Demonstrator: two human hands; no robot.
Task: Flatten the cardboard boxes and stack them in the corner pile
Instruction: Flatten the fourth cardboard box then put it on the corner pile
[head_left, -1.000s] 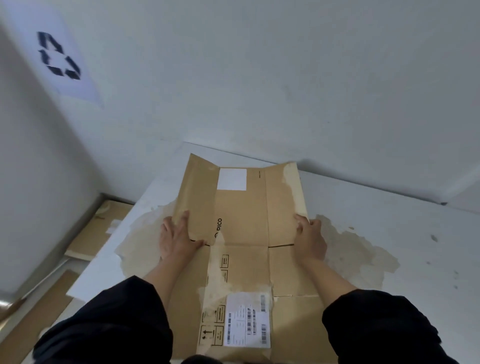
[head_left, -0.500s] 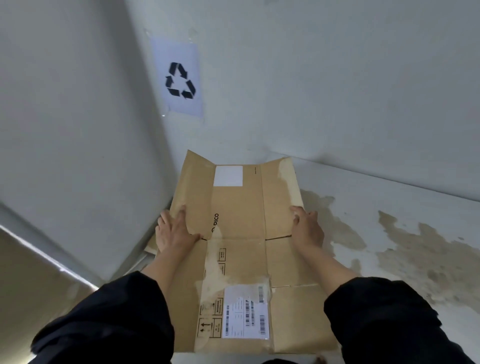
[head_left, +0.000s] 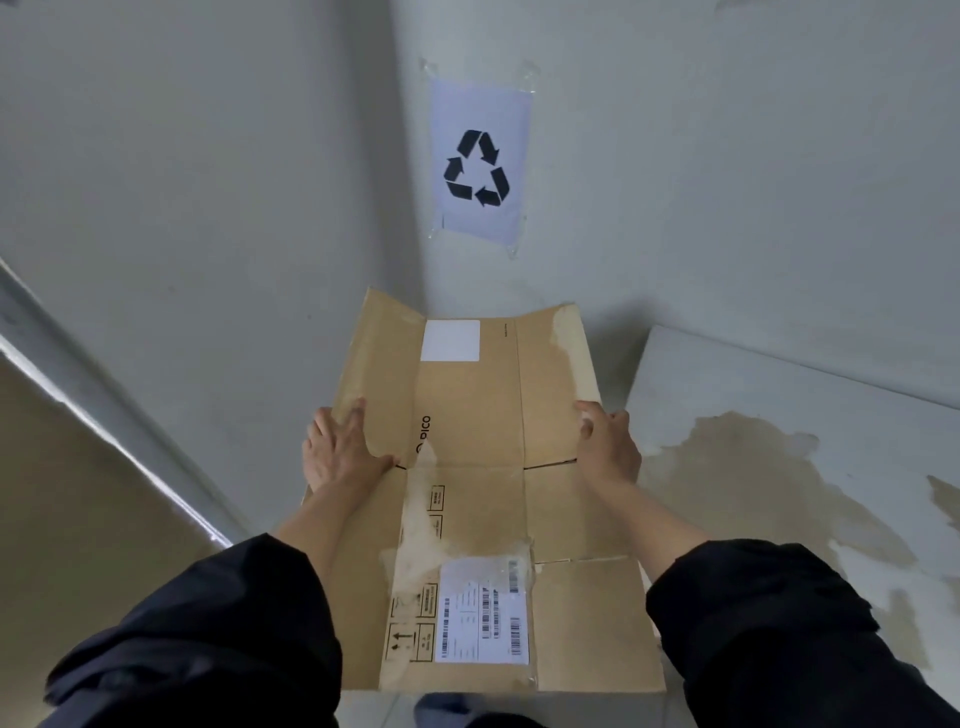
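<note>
A flattened brown cardboard box (head_left: 470, 499) with a white shipping label and "PICO" print is held out flat in front of me, pointing at the wall corner. My left hand (head_left: 340, 454) grips its left edge with the thumb on top. My right hand (head_left: 608, 447) grips the right edge the same way. The two far flaps tilt slightly upward. The corner pile is hidden beneath the box.
A recycling sign (head_left: 480, 166) is taped to the wall right of the corner. A white table (head_left: 810, 426) with a worn brown patch stands to the right. A brown panel (head_left: 67, 519) lies low at the left.
I have turned left with the box, away from the table. The box has left the tabletop and now hangs in front of the wall corner under the sign.
</note>
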